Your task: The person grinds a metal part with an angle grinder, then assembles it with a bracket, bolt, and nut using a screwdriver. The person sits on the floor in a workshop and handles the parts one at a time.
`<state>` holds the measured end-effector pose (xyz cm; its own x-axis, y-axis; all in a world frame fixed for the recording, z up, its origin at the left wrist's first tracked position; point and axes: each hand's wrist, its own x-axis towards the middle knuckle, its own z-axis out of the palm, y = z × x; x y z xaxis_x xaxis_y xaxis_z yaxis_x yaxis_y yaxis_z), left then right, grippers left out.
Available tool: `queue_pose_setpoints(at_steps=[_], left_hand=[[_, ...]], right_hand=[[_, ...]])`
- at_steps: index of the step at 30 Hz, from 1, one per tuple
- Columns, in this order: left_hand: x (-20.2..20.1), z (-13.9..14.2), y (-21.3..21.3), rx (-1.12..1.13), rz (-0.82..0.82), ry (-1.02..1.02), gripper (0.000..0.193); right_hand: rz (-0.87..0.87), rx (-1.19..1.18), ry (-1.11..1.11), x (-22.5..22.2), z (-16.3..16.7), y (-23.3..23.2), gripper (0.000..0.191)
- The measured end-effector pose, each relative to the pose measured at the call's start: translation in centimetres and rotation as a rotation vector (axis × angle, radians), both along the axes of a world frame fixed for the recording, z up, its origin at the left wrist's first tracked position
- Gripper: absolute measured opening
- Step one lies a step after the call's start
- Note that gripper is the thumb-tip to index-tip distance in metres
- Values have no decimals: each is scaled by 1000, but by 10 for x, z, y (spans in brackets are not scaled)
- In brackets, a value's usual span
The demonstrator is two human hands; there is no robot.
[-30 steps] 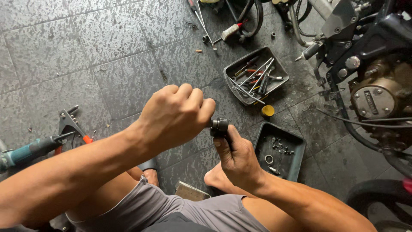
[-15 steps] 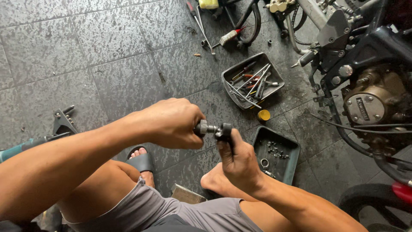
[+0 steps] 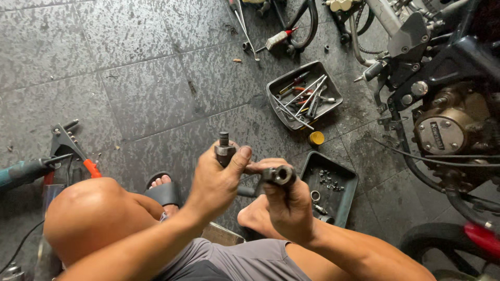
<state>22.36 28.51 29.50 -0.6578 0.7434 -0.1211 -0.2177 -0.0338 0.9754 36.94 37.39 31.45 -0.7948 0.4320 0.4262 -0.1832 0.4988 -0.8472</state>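
Note:
My left hand grips a dark metal fitting with a hexagonal body and a short stud that sticks upward from my fist. My right hand is closed around a dark tubular socket tool whose hollow end faces up. The two parts sit close together but apart, above my bare knees and a foot in a dark sandal.
A grey tray of wrenches and screwdrivers lies ahead, a yellow cap beside it. A dark tray with small nuts and washers sits by my right hand. A motorcycle engine stands at right. A rivet tool lies left.
The fitting and the socket tool, joined before, have come apart. My left hand has turned upward with the fitting, and the view has shifted down and left.

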Motion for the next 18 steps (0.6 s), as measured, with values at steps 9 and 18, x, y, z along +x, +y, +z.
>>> queue_pose_setpoints(at_steps=[9, 18], left_hand=[[50, -50, 37, 317, 165, -344, 26], [47, -76, 40, 333, -90, -562, 12]], right_hand=[[-156, 81, -140, 1, -2, 1, 30], [-62, 76, -519, 70, 5, 77, 46]])
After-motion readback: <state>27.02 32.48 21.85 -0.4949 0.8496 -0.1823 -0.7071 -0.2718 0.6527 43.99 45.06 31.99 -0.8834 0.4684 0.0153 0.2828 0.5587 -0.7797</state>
